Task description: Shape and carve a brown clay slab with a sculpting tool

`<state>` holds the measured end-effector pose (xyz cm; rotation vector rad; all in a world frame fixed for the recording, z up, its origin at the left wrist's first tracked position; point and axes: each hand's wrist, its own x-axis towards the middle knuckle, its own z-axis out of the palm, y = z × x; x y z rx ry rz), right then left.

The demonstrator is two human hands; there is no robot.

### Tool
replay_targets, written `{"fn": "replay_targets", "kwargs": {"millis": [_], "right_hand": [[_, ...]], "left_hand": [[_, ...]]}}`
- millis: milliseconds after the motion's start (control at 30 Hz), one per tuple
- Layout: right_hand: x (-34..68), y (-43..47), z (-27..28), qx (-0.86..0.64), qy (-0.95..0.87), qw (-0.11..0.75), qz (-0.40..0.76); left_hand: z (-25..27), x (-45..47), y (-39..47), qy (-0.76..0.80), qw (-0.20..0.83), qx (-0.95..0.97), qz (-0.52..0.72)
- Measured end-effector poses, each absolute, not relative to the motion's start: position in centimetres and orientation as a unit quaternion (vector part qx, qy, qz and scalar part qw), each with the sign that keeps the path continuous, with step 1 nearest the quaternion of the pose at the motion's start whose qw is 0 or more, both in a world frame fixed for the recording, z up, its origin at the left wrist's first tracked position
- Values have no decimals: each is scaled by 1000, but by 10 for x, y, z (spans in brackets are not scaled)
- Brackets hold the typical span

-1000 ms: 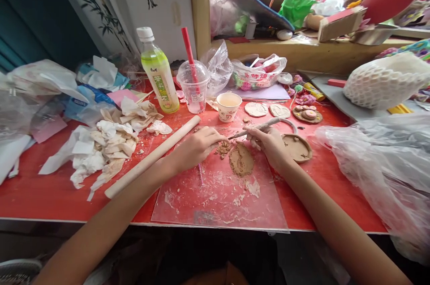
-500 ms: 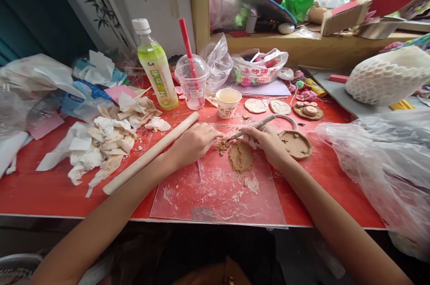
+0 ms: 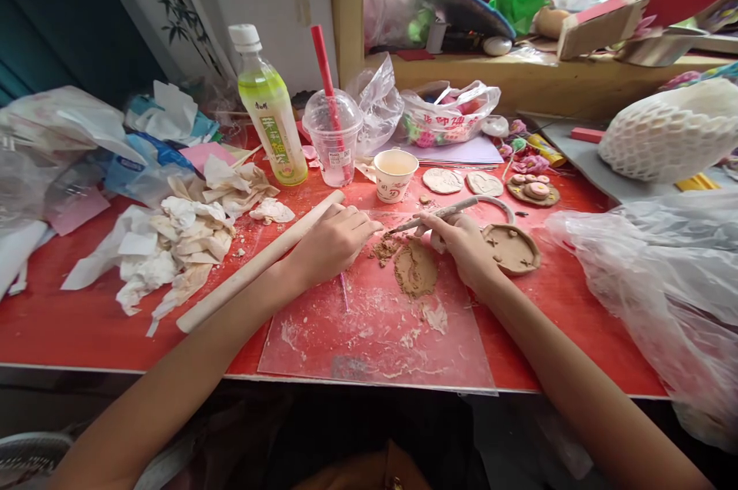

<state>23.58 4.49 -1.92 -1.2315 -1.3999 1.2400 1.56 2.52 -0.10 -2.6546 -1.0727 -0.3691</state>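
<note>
My right hand [image 3: 461, 244] is closed round a slim grey clay-smeared modelling tool [image 3: 450, 211], held slanting with its dark tip down to the left. The tip is close to the fingertips of my left hand [image 3: 340, 240], whose fingers are curled together; whatever they pinch is hidden. Below the tip lie brown clay crumbs [image 3: 385, 250]. Beside them a flat oval of brown clay [image 3: 416, 268], rough in the middle, rests on a clear board [image 3: 369, 351]. A thin pink-purple stick [image 3: 344, 294] shows under my left hand. Right of my right hand sits a shallow round clay dish [image 3: 508, 250].
A rolling pin [image 3: 254, 267] lies left of the board, beside crumpled tissues [image 3: 184, 244]. Behind stand a drink bottle [image 3: 270, 117], a plastic cup with a straw [image 3: 333, 140] and a paper cup [image 3: 395, 176]. Clear plastic bags [image 3: 646, 267] cover the right side.
The tool's tip has shifted slightly left and up, off the crumbs and nearer my left fingertips. My left hand has barely moved, and the view has shifted slightly.
</note>
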Motion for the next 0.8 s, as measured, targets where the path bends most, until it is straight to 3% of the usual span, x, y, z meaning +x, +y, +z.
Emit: {"fn": "replay_targets", "kwargs": {"millis": [800], "right_hand": [[231,41,-13,-488,-574,402,520]], "left_hand": [[-4,17,24,-361,169,-908,-133]]}}
